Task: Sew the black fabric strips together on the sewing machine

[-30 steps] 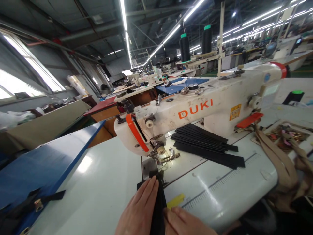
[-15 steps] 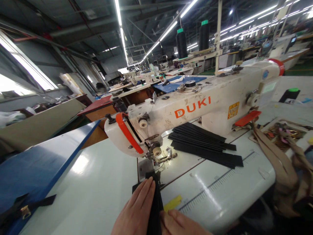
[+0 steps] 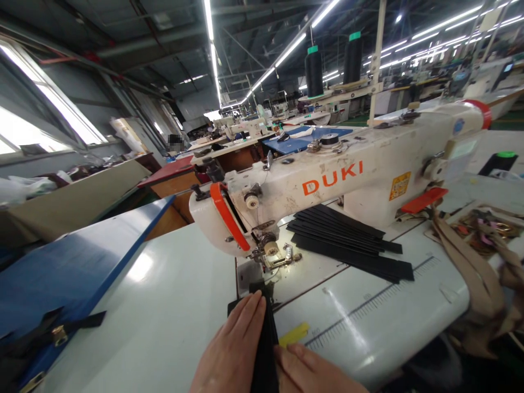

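Observation:
A black strip (image 3: 265,349) lies on the sewing machine bed, its far end close to the presser foot (image 3: 270,261). Flat on top of it is my left hand (image 3: 235,344), fingers stretched forward and side by side. My right hand (image 3: 313,371) pinches the strip's right edge nearer to me; its fingertips are partly hidden. Another dark piece sticks out to the left from under my left fingers. The white sewing machine (image 3: 327,180), marked DUKI, stands over the bed with its needle area just beyond my left fingertips.
Several black strips (image 3: 347,240) lie fanned out under the machine arm. A yellow piece (image 3: 295,334) sits near a printed ruler scale (image 3: 368,297). Beige webbing (image 3: 475,262) hangs at the right by a tray of metal parts. Black straps with buckles (image 3: 59,334) rest on the blue board (image 3: 102,256) at left.
My view has turned slightly, so the machine and table sit a little farther right in the picture. Both hands keep nearly the same places on the black strip.

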Tool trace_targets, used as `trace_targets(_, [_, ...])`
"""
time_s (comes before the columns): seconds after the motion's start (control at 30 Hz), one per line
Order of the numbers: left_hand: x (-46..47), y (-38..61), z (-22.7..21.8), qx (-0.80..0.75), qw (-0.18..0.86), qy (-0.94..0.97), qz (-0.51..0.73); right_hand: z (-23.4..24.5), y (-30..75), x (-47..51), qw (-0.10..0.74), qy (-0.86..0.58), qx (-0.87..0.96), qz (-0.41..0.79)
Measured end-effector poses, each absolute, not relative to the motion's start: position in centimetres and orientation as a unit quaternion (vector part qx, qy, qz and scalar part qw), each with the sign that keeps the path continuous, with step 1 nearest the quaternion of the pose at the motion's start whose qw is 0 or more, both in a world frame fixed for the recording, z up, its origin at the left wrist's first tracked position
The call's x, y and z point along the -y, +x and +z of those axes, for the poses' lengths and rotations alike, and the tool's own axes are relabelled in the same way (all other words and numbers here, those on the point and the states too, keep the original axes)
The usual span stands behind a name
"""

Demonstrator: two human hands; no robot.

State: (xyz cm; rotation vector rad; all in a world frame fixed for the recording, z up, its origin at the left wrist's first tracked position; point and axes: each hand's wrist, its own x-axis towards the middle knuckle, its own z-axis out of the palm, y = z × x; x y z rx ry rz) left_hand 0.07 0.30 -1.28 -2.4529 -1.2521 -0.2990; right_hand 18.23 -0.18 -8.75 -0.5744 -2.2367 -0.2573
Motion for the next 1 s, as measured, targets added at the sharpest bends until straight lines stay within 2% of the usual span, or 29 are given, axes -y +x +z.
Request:
trace_targets(0.17, [-0.2, 0.5, -0.8, 0.467, 0.161, -0.867, -0.065, -6.3, 19.4, -0.2, 0.365, -0.206, 0.904, -0.082])
trace_targets(0.47, [-0.2, 1.7, 0.5, 0.51, 0.105, -0.854, -0.023, -2.2, 19.9, -1.0, 0.278, -0.33, 0.9, -0.064])
trace_targets(0.73, [-0.7, 2.1, 1.0, 0.52, 0.096, -0.848, -0.009, -1.4, 19.7, -3.0, 0.236, -0.204, 0.949, -0.053])
trace_targets(1.0, [-1.1, 2.5, 0.8, 0.495, 0.105, -0.86, -0.064, -0.7, 20.1, -4.1, 0.203, -0.167, 0.963, -0.066])
